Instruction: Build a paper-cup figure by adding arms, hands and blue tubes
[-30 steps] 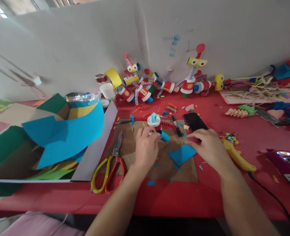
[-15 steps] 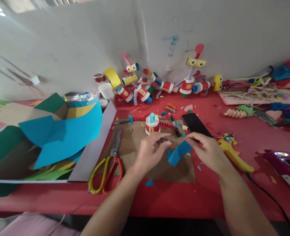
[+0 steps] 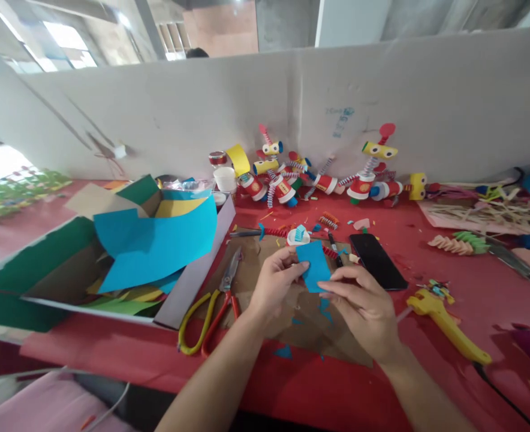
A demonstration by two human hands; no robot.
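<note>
A small rectangle of blue paper [image 3: 315, 270] is held up over the brown cardboard [image 3: 265, 324]. My left hand [image 3: 277, 277] pinches its left edge, thumb in front. At the lower right edge, my right hand [image 3: 359, 303] grips it between thumb and fingers. Just behind the paper is a white-topped paper cup [image 3: 298, 236] with a folded light-blue piece on top and red pleated paper arms [image 3: 276, 231] at its sides; the paper hides part of it. Scissors [image 3: 220, 306] with one yellow and one red handle lie left of my left hand.
A box [image 3: 197, 264] of coloured paper stands at left. A black phone [image 3: 377, 261] and a yellow glue gun [image 3: 451, 330] lie at right, its cord running off the front. Several paper-cup figures [image 3: 283, 189] line the back wall. Blue scraps [image 3: 283, 351] dot the table.
My left hand has gone from open to pinching the blue paper. The paper has been raised and turned face-on between both hands. The camera view has tilted up and shifted left.
</note>
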